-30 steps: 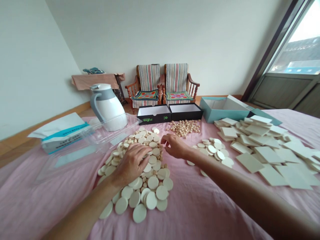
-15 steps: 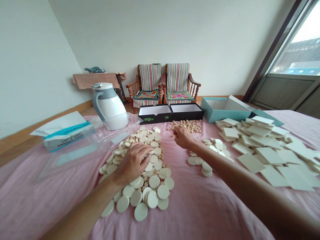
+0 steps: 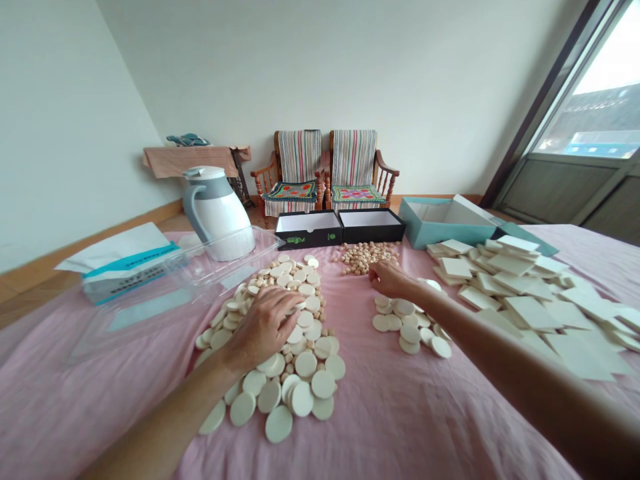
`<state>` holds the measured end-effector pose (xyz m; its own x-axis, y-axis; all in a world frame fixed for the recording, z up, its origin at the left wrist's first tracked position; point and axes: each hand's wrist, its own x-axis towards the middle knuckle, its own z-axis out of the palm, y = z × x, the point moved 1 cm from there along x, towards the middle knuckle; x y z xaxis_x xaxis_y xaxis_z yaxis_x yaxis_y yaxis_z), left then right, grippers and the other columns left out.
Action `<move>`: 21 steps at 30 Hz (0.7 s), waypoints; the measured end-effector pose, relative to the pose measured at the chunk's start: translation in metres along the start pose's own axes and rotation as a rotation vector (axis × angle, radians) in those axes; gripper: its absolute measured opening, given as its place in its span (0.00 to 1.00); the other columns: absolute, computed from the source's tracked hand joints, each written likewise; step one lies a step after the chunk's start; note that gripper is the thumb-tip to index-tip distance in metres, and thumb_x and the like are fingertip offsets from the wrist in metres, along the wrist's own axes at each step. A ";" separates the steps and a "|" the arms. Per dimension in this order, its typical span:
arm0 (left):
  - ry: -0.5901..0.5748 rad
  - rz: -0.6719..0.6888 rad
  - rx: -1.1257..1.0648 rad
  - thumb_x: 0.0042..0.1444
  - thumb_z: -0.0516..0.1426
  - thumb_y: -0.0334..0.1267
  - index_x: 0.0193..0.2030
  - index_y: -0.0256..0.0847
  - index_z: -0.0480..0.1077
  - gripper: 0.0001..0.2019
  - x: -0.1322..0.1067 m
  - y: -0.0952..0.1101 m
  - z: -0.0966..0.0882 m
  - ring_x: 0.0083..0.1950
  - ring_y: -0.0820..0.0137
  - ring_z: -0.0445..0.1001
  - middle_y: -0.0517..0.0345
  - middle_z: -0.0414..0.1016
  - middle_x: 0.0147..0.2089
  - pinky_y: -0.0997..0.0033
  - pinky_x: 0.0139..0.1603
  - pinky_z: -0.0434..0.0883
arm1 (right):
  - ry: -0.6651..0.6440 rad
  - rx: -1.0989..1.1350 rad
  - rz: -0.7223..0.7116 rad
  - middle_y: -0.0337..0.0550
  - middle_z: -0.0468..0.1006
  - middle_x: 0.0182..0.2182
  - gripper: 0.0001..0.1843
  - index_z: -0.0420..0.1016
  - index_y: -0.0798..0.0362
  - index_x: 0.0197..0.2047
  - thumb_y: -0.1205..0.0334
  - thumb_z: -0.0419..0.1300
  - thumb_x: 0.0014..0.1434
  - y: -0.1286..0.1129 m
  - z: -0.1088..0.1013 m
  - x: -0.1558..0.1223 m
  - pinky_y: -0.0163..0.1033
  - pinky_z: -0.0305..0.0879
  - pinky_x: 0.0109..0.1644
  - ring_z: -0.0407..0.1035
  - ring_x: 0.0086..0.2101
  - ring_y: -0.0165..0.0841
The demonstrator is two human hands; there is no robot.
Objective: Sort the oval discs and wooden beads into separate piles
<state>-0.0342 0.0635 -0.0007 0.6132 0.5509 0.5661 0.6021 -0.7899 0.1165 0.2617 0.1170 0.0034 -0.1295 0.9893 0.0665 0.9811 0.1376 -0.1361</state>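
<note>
One large disc heap (image 3: 306,364) is lying spread; right of it a smaller disc pile (image 3: 411,334) and, farther off, a bead pile (image 3: 365,255) are sitting. The left hand (image 3: 266,321) is resting atop the heap, fingers relaxed; right of the heap, the right hand (image 3: 391,279) is showing curled fingers, any grip hidden.

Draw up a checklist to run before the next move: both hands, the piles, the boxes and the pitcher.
1. Left hand at the left pile: ok.
2. Left pile all one kind: not ok; beads show among discs.
3. Right hand free of pieces: cannot tell; its fingers are curled, hiding the grip.
4. Far beads apart from the left pile: ok.
5. Black boxes open: ok.
6. Pitcher upright: ok.
</note>
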 end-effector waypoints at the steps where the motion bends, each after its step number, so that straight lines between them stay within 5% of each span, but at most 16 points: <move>1: 0.000 0.000 -0.002 0.61 0.52 0.33 0.46 0.41 0.69 0.09 0.000 0.000 0.000 0.48 0.64 0.72 0.53 0.76 0.45 0.57 0.54 0.65 | 0.003 0.000 0.004 0.46 0.77 0.30 0.11 0.76 0.55 0.30 0.76 0.56 0.47 0.002 0.001 0.001 0.32 0.54 0.32 0.70 0.33 0.33; 6: -0.004 -0.013 -0.014 0.61 0.52 0.34 0.46 0.41 0.70 0.09 0.000 0.001 -0.001 0.48 0.64 0.72 0.53 0.76 0.45 0.57 0.55 0.65 | 0.159 0.014 0.075 0.53 0.75 0.39 0.17 0.75 0.58 0.40 0.77 0.53 0.49 0.000 -0.013 0.004 0.34 0.57 0.35 0.70 0.37 0.35; 9: -0.007 -0.015 -0.027 0.61 0.52 0.33 0.45 0.41 0.70 0.08 0.000 0.001 -0.002 0.48 0.64 0.72 0.53 0.76 0.45 0.58 0.54 0.65 | 0.223 0.171 -0.051 0.48 0.75 0.38 0.14 0.74 0.56 0.40 0.74 0.53 0.52 -0.025 -0.015 -0.007 0.33 0.59 0.37 0.69 0.36 0.33; 14: -0.017 -0.010 -0.036 0.61 0.52 0.32 0.45 0.40 0.70 0.08 0.001 0.001 -0.002 0.47 0.65 0.72 0.53 0.76 0.44 0.58 0.53 0.65 | 0.109 0.460 -0.349 0.44 0.75 0.38 0.14 0.72 0.56 0.42 0.76 0.55 0.51 -0.082 0.015 -0.029 0.32 0.61 0.39 0.68 0.35 0.29; 21: 0.002 -0.016 -0.028 0.60 0.53 0.31 0.44 0.41 0.69 0.08 0.000 0.001 0.000 0.47 0.65 0.72 0.54 0.76 0.44 0.58 0.53 0.64 | 0.235 0.559 -0.312 0.43 0.71 0.33 0.10 0.71 0.55 0.34 0.76 0.53 0.51 -0.102 0.045 -0.022 0.32 0.61 0.36 0.65 0.30 0.27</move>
<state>-0.0337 0.0632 -0.0003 0.6029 0.5629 0.5654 0.5970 -0.7884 0.1483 0.1579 0.0838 -0.0290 -0.2976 0.8714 0.3899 0.6731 0.4812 -0.5617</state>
